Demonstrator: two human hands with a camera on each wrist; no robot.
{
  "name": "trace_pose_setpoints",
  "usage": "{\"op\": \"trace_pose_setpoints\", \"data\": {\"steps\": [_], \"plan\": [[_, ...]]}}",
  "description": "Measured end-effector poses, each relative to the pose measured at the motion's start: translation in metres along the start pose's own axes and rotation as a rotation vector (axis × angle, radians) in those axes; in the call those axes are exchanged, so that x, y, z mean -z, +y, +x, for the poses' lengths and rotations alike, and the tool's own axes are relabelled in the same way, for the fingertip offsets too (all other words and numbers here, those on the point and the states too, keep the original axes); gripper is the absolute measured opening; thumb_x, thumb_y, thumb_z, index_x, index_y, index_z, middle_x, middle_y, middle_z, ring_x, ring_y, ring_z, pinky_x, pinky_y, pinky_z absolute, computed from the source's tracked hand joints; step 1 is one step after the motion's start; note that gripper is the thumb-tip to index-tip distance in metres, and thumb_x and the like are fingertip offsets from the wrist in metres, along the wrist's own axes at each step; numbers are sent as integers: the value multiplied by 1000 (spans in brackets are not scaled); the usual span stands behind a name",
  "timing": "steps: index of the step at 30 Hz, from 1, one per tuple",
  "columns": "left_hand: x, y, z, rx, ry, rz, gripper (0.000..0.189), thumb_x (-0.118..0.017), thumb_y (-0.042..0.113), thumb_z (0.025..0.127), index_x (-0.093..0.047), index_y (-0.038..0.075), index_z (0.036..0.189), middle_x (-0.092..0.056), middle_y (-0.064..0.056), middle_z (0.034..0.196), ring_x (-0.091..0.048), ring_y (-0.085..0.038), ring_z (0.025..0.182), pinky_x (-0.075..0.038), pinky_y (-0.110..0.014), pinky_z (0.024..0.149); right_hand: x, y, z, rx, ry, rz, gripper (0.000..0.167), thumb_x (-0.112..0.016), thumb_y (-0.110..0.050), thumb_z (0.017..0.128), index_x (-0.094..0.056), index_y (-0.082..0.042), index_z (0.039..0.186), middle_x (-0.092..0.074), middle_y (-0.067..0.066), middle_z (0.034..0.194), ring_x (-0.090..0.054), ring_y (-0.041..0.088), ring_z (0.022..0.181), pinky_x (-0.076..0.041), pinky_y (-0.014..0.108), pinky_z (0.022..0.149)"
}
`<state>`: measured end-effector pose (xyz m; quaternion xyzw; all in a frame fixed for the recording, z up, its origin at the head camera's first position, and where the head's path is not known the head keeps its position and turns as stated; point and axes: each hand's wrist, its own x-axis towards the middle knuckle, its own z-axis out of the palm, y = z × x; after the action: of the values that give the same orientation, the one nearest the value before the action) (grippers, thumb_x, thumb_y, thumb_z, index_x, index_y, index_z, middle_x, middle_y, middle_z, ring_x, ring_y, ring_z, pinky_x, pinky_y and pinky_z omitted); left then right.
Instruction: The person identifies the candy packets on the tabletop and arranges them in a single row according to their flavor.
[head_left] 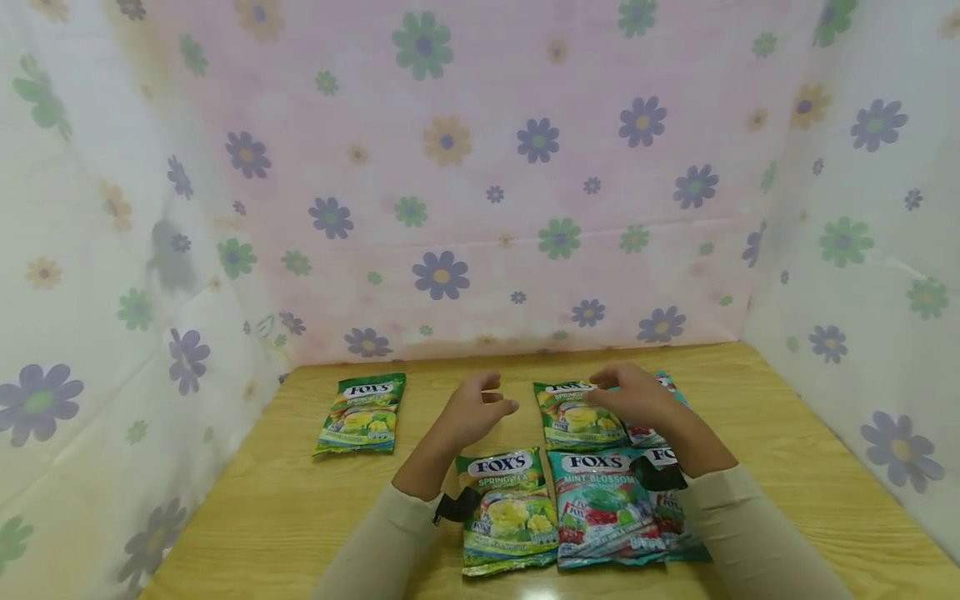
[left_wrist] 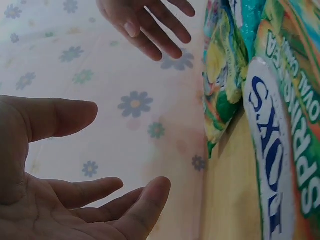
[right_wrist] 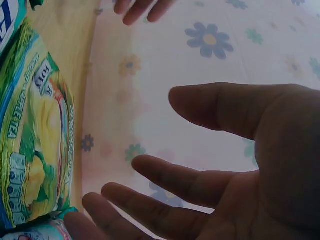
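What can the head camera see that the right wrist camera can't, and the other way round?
Only head: the pale sleeves and the readable name on the Fox's Mint Blossom bag.
Only right wrist: the palm side of the right grip and readable "APPLE TEA" lettering.
Both: that grip, the left grip, a Fox's Spring Tea bag, the wood-grain table and the flowered cloth.

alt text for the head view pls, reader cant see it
A person's bare left hand and bare right hand, both empty, hover by grouped green-and-yellow plastic Fox's bags and teal plastic Fox's bags on a yellowish wood-grain table. Another green-and-yellow plastic Fox's bag lies apart at left; pink-and-white flower-print sheeting rises behind.
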<state>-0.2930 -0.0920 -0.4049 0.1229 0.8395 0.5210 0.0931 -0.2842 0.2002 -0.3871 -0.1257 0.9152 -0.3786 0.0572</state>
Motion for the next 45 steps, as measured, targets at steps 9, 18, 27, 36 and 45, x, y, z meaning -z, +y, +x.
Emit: {"op": "trace_pose_setpoints", "data": {"steps": [9, 18, 27, 36, 45], "plan": [[-11, 2, -8, -1, -63, -30, 72, -71, 37, 99, -40, 15, 160, -44, -9, 160, -48, -32, 144, -50, -55, 109, 1, 11, -2, -60, -60, -48, 63, -62, -42, 103, -54, 4, 146, -55, 32, 144, -56, 49, 129, -56, 56, 94], [-26, -5, 1, 52, -122, -177, 77, -70, 37, 99, -35, 7, 160, -39, -19, 161, -49, -38, 142, -46, -55, 113, -1, 21, 8, -88, -102, 12, 64, -61, -40, 104, -52, 8, 146, -59, 32, 139, -54, 19, 60, -51, 40, 58], [-35, -18, 8, 106, -182, -343, 80, -66, 39, 102, -30, -3, 160, -37, -24, 161, -47, -42, 144, -45, -53, 115, -7, 26, 11, -113, -111, 72, 61, -60, -34, 106, -49, 9, 148, -73, 27, 112, -29, 11, 42, -38, 33, 45], [-37, -21, 11, 139, -173, -375, 76, -62, 37, 105, -29, -4, 160, -38, -24, 161, -46, -40, 144, -45, -51, 116, -16, 21, 16, -53, -127, 134, 58, -58, -31, 107, -48, 6, 150, -54, 33, 145, -34, 15, 46, -50, 45, 61], [-36, -24, 13, 151, -186, -438, 77, -62, 36, 105, -28, -6, 160, -38, -25, 160, -44, -41, 146, -45, -49, 115, -19, 23, 15, -107, -78, 30, 64, -58, -31, 106, -42, 10, 152, -47, 35, 151, -49, 52, 135, -51, 60, 100]]}}
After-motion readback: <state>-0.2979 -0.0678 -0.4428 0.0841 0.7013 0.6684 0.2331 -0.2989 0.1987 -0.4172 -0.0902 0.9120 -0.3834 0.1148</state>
